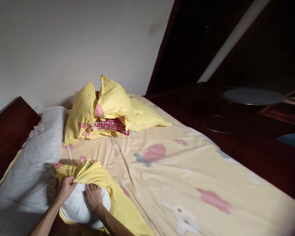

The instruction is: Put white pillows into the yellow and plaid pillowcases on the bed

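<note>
A white pillow (76,206) lies at the near left of the bed, partly inside a yellow printed pillowcase (98,175). My left hand (66,187) is closed, pinching the open edge of the pillowcase at the pillow's top. My right hand (93,196) lies flat on the white pillow with its fingers stretched, pressing it just below the pillowcase's edge.
A yellow patterned sheet (186,177) covers the bed. A second yellow pillow (108,105) with red checked cloth sits at the far end by the wall. A grey pillow (36,157) lies along the dark headboard (7,127). A round table (253,96) stands in the dark right.
</note>
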Tool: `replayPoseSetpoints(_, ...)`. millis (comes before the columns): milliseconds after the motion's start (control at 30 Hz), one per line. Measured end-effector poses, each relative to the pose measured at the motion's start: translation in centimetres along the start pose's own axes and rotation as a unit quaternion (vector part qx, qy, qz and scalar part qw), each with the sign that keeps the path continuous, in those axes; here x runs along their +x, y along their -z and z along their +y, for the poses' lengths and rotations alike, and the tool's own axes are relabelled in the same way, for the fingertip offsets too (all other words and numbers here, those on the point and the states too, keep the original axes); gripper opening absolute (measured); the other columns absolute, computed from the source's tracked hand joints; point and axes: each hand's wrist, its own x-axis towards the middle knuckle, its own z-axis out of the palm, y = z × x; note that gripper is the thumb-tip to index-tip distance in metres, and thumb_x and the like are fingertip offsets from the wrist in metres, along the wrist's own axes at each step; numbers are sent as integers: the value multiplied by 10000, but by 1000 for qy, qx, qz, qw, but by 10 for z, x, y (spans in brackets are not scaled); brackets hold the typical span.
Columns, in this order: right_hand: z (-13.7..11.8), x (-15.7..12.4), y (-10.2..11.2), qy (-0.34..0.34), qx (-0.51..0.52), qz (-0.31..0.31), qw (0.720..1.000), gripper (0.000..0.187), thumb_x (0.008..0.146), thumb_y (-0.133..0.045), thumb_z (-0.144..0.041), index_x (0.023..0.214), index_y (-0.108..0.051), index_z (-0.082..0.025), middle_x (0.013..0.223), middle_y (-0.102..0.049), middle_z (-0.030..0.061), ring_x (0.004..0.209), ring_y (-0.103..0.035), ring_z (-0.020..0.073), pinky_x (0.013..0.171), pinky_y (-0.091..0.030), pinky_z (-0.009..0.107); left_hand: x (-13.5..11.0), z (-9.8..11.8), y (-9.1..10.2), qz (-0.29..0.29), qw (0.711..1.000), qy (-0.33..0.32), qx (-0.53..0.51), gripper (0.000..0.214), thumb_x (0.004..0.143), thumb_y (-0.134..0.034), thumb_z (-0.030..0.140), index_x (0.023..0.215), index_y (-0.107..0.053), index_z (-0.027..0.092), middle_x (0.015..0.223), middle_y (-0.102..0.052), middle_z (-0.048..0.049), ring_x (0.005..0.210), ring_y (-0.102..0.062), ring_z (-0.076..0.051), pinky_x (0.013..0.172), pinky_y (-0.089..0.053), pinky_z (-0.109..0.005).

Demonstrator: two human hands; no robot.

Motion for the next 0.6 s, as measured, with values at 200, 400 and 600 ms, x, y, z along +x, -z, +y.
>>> replayPoseSetpoints(200,13,-41,-7,121,-12,83,989,733,901,-448,-247,1591,-203,-212,1656,-238,142,1509,-215,370,1174,-231,571,13,12,3,134,984,-79,87,203,919,-484,213,793,-643,198,822,-678,-53,784,-630,-185,706,-415,-276)
replayPoseSetpoints(400,30,-16,10,78,27,2,997,584,882,-499,-327,1452,-499,-200,1437,-568,173,1362,-457,384,1136,-294,574,11,34,-17,132,964,-194,128,232,930,-484,157,755,-623,222,731,-694,-10,687,-658,-159,640,-414,-259)
replayPoseSetpoints(600,41,-22,23,47,75,-11,996,587,803,-563,-290,1374,-588,-154,1422,-577,200,1365,-471,374,1161,-294,549,1,37,-22,146,961,-205,118,248,918,-475,125,718,-588,219,710,-663,-11,672,-633,-152,617,-398,-257)
